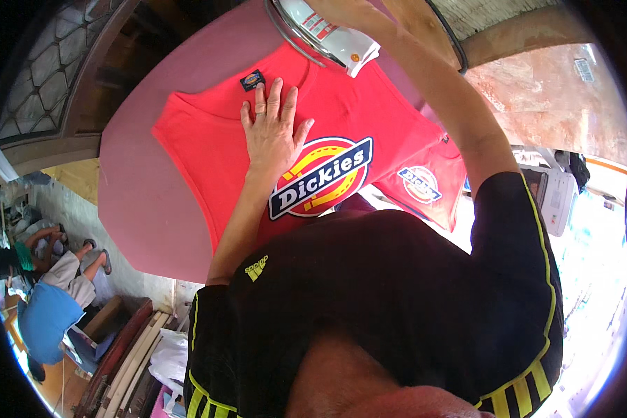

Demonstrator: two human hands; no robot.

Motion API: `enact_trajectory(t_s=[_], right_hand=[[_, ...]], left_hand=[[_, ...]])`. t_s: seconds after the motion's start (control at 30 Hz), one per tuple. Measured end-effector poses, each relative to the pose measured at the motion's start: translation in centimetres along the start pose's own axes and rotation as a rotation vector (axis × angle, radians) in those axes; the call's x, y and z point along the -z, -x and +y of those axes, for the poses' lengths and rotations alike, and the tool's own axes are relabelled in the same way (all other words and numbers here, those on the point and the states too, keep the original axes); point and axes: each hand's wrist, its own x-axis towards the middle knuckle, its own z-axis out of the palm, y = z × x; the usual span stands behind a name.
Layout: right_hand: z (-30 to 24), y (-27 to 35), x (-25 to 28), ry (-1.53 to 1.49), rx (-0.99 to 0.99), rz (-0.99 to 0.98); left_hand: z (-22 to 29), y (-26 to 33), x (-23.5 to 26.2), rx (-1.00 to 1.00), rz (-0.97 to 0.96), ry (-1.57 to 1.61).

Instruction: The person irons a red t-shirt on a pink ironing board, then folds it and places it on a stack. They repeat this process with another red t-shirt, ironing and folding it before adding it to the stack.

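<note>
A red sleeveless top (195, 129) lies spread on a pink padded board (136, 202), with a large round printed emblem on its front and a dark label at the neckline. My left hand (273, 136) rests flat on the top just below that label, fingers stretched out. At the far edge of the view, my right hand (348, 12) is on a white iron (338, 43) with a shiny metal rim. The iron touches the top's far right part. Its handle and my right fingertips are mostly hidden or cut off.
A smaller red garment piece (418, 188) with a round print hangs at the right of the top. A black cord (447, 35) runs beyond my right arm. At the lower left, another person (52, 299) sits near wooden planks (129, 362). A white appliance (556, 198) stands at the right.
</note>
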Motion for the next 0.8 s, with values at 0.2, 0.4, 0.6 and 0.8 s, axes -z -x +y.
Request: enact_trajectory(t_s=[0.2, 0.4, 0.6, 0.8], right_hand=[[3.5, 7.7, 4.1, 0.052, 0.005, -0.081], [4.7, 9.9, 4.8, 0.196, 0.016, -0.051], [2.5, 2.5, 1.4, 0.212, -0.051, 0.051], [4.7, 3.6, 2.9, 0.283, 0.022, -0.067]], left_hand=[[0.1, -0.1, -0.2, 0.017, 0.013, 0.036], [0.5, 0.1, -0.2, 0.027, 0.04, 0.062], [-0.1, 0.8, 0.3, 0.047, 0.074, -0.005], [-0.2, -0.2, -1.5, -0.021, 0.163, -0.043]])
